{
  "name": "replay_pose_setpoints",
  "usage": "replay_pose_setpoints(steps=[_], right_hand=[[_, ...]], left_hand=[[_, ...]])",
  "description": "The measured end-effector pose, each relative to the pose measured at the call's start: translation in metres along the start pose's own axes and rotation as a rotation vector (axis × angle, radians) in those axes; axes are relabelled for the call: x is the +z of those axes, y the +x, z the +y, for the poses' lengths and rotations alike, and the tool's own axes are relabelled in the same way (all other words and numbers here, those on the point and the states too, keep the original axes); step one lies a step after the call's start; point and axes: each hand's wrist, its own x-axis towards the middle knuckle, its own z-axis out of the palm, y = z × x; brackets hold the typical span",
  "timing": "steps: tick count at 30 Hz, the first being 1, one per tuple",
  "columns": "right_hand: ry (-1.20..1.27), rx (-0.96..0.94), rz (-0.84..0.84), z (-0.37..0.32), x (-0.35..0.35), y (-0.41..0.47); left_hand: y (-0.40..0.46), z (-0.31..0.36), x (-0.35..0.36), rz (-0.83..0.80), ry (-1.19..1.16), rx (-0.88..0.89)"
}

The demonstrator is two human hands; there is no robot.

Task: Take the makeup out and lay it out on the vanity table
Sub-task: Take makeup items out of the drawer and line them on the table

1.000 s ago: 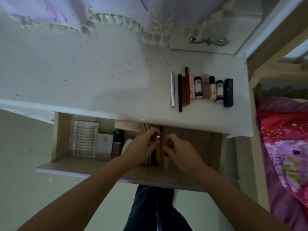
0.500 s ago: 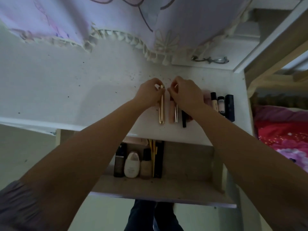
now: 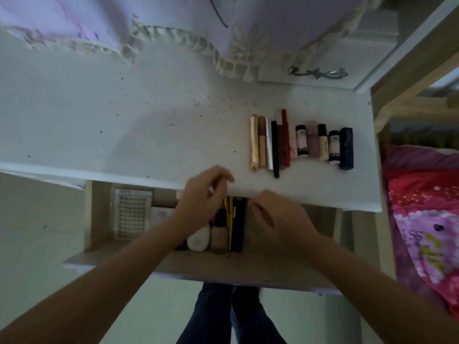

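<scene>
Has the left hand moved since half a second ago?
Yes. The left hand has come back from the gold tube on the vanity table, toward the person, to the open drawer.

Matt, speckled white vanity table [image 3: 124, 125]; glossy gold tube [image 3: 253, 142]; raw wood drawer [image 3: 99, 219].

Both forearms were bare from the frame's lower corners up to the hands, with no sleeves showing. The left hand [image 3: 203, 194] and right hand [image 3: 278, 219] wore no gloves or visible jewellery. The legs [image 3: 223, 316] were in dark blue trousers.
</scene>
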Motion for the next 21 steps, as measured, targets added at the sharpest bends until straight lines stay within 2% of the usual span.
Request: replay_pose_setpoints(steps=[1, 3, 5, 7, 11, 15, 21], right_hand=[[-0.006, 0.074, -0.115, 0.006, 0.017, -0.015], [0.001, 0.341, -0.312, 0.024, 0.048, -0.03], [0.049, 0.536, -0.424, 0.038, 0.068, -0.028], [0.084, 0.571, -0.357, 0.046, 0.082, -0.02], [0.149, 0.58, -0.203, 0.055, 0.106, 0.001], [0.056, 0.678, -0.219, 0.06, 0.128, 0.007], [0.066, 0.775, -0.13, 0.056, 0.128, -0.001]], left_hand=[[-0.024, -0.011, 0.009, -0.085, 0.064, -0.008], [-0.051, -0.033, 0.034, -0.283, 0.265, -0.091], [-0.051, -0.054, 0.057, -0.356, 0.399, -0.207], [-0.037, -0.07, 0.072, -0.327, 0.516, -0.239], [-0.016, -0.092, 0.096, -0.292, 0.649, -0.197], [-0.012, -0.097, 0.109, -0.24, 0.81, -0.153], [-0.001, -0.088, 0.12, -0.247, 0.739, -0.165]])
